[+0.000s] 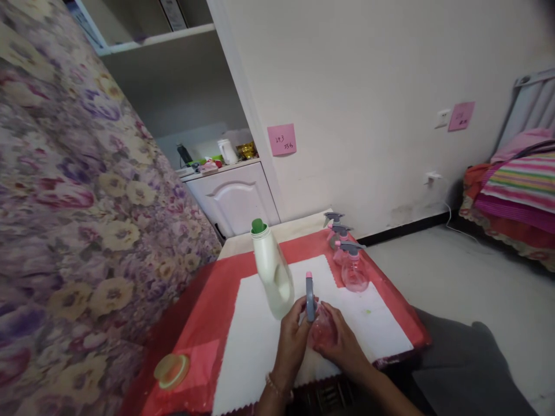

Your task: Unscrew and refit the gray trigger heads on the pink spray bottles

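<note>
Spray bottle (pixel 322 330) held two-handed.
Grey head (pixel 309 297) is gripped by fingers of left hand (pixel 293 328), pinkish body by those of right hand (pixel 343 341); pale jug (pixel 269 268) is set farther left.

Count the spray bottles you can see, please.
4: one spray bottle in the left hand and right hand; three along the right of the table: nearest bottle, middle bottle and farthest bottle, the last two partly hidden. More could be behind.
</note>
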The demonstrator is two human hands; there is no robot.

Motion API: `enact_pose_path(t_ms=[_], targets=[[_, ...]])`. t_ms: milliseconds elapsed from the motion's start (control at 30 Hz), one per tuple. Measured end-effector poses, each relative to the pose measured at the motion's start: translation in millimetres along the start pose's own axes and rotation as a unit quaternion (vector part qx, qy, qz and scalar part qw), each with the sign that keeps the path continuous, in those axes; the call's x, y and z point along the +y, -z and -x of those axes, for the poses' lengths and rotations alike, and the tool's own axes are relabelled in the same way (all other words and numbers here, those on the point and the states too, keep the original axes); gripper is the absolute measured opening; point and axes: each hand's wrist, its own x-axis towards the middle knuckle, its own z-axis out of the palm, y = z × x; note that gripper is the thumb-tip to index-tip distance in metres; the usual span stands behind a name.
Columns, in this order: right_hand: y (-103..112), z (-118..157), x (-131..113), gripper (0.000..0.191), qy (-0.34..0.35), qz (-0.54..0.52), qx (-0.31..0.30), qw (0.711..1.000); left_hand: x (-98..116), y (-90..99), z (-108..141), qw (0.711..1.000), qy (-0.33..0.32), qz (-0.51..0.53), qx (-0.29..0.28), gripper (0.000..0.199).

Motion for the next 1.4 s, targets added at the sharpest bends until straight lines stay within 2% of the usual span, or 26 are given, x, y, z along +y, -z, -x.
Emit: enact_pose_path(t_ms=[133,200,333,433,533,867,1067,1233,1333,1400], targets=[[9,3,-7,0.086,0.004,-0.018,-0.019,1.000,-6,-0.6,3,1.000,-0.011,-0.021,0.014,0.030],[17,1,-19,0.076,0.026,-0.012,-0.017,0.999,-9,-1.1,5,0.999,-0.017,-0.025,0.015,0.030],[32,-13,-53,0.042,0.081,-0.016,-0.012,0.997,-12,-1.4,6,0.999,-0.022,-0.027,0.011,0.030],[34,-27,-74,0.033,0.081,-0.027,-0.023,0.996,-15,-0.5,6,0.999,-0.030,-0.028,0.020,0.030],[31,-34,-83,0.031,0.082,-0.034,-0.035,0.995,-19,0.2,7,0.999,-0.030,-0.024,0.026,0.032],[29,-40,-84,0.016,0.063,-0.069,-0.071,0.993,-18,10.8,13,0.999,0.000,-0.055,-0.001,0.041],[30,-46,-85,0.009,0.046,-0.056,-0.076,0.994,7,12.4,10,0.995,-0.012,-0.072,0.067,0.029],[34,-52,-86,0.003,0.035,-0.051,-0.098,0.993,27,9.9,-7,0.999,0.047,-0.005,0.009,0.029],[38,-54,-84,0.002,0.034,-0.062,-0.125,0.990,29,12.3,-14,0.995,0.095,0.042,-0.014,0.029],[38,-54,-82,0.002,0.038,-0.070,-0.133,0.988,27,13.1,-15,0.994,0.104,0.041,-0.014,0.026]])
